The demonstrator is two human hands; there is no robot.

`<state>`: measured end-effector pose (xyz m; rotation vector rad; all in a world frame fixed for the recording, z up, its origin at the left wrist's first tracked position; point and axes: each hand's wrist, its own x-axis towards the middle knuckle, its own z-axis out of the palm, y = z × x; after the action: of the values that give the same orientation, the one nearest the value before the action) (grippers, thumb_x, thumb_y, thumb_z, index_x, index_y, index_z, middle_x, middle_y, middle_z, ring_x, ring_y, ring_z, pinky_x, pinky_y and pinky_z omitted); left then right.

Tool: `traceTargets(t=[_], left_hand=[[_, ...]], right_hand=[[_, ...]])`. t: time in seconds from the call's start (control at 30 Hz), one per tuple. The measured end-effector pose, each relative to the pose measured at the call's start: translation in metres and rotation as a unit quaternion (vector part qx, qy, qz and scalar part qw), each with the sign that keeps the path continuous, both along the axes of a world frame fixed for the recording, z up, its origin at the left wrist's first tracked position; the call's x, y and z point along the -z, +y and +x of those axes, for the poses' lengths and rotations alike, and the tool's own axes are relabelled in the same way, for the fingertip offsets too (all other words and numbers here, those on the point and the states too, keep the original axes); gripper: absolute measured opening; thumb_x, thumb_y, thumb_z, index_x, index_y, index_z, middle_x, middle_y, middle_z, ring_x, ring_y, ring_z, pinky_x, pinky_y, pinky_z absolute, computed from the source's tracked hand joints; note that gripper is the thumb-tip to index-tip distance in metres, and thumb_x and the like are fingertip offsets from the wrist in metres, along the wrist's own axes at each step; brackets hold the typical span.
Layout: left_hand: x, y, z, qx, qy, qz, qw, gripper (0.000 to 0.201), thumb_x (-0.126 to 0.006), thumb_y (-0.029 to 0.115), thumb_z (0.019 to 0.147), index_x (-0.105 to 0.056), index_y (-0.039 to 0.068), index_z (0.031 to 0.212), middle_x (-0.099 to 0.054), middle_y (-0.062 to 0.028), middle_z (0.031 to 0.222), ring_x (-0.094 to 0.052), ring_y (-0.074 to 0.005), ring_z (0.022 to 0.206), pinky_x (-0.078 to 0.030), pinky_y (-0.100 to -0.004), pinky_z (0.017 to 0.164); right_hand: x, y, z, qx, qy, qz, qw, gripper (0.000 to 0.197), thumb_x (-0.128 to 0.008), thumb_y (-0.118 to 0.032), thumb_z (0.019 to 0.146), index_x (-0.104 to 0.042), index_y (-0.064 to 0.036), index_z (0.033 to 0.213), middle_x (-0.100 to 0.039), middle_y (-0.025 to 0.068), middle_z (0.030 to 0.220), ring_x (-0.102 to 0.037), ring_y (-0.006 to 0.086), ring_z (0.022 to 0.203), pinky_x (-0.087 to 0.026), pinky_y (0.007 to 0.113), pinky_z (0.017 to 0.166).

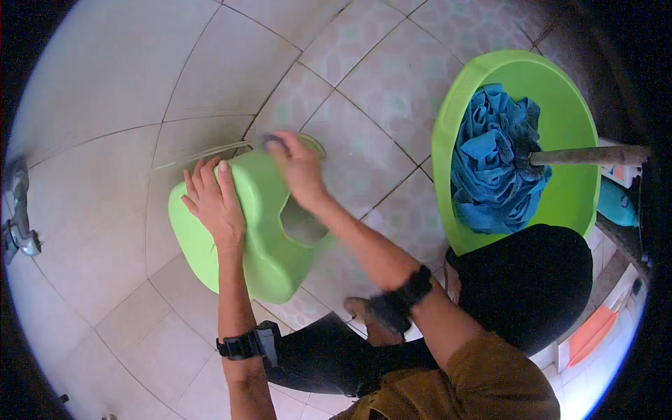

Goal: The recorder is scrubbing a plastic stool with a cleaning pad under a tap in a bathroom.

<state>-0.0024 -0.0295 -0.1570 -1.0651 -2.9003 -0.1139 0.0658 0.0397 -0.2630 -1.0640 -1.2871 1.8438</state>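
While a light green plastic stool (259,231) is tipped on its side against the tiled floor (378,91), it is steadied by both bare hands. The left hand (213,199) is laid flat on the upturned part of the stool, its fingers spread and pressed against the plastic, so that nothing is enclosed by it; the palm simply rests on the surface. The right hand (299,168) is placed on the far upper edge of the stool, with the fingers curled over something small and dark at that edge; whether this object is truly clasped cannot be told, since it is blurred and mostly hidden by the fingers. A cut-out opening in the stool's side is seen just below the right wrist. A black band (248,344) is worn on the left forearm and another black band (402,297) on the right forearm.

The stool is found left of the middle of the view, near the foot of a pale tiled wall (98,91). Well apart from it, to the right, a bright green basin (560,98) is set on the floor, and a bundle of blue cloth (490,168) is held inside it. A brownish handle (588,155) is seen stretching from the cloth toward the right rim of the view. A metal tap (17,224) is fixed at the far left edge.
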Motion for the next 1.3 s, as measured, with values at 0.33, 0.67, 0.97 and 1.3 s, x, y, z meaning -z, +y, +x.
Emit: traceTargets(t=[0.33,0.67,0.97,1.3], left_hand=[[-0.002,0.017,0.009,0.043,-0.007,0.025,0.999,0.044,-0.022,0.034,0.098,-0.052,0.012,0.12,-0.045,-0.0107,0.13,-0.023,-0.0365,0.132,-0.006,-0.0572,0.106],[0.005,-0.004,-0.009,0.047,0.023,0.019,0.998,0.046,-0.021,0.033,0.098,-0.048,0.008,0.125,-0.043,-0.0094,0.133,-0.023,-0.0329,0.133,-0.006,-0.0541,0.108],[0.001,0.0,-0.004,0.003,0.019,0.015,1.0,0.046,-0.021,0.035,0.098,-0.05,0.008,0.122,-0.046,-0.0099,0.13,-0.025,-0.0327,0.132,-0.008,-0.0536,0.108],[-0.001,0.019,0.01,0.024,0.002,0.021,0.999,0.047,-0.023,0.038,0.098,-0.049,0.006,0.122,-0.046,-0.0113,0.128,-0.026,-0.0352,0.131,-0.01,-0.056,0.106]], right_hand=[[0.059,0.063,-0.012,-0.164,-0.055,-0.034,0.984,0.03,-0.061,-0.026,0.078,-0.064,-0.0099,0.103,-0.066,0.0106,0.091,-0.063,0.02,0.078,-0.05,0.032,0.073],[-0.063,0.014,-0.01,-0.048,0.09,0.068,0.992,0.028,-0.055,-0.024,0.087,-0.057,-0.0074,0.11,-0.063,0.007,0.089,-0.057,0.0123,0.079,-0.047,0.028,0.073],[-0.038,-0.031,0.024,0.055,0.083,-0.047,0.994,0.035,-0.047,-0.018,0.092,-0.043,-0.0027,0.123,-0.05,0.0178,0.12,-0.047,0.031,0.115,-0.035,0.037,0.099],[0.05,0.007,0.031,0.051,-0.07,-0.051,0.995,0.038,-0.05,-0.018,0.09,-0.043,-0.002,0.124,-0.048,0.0173,0.123,-0.045,0.0317,0.116,-0.034,0.039,0.099]])
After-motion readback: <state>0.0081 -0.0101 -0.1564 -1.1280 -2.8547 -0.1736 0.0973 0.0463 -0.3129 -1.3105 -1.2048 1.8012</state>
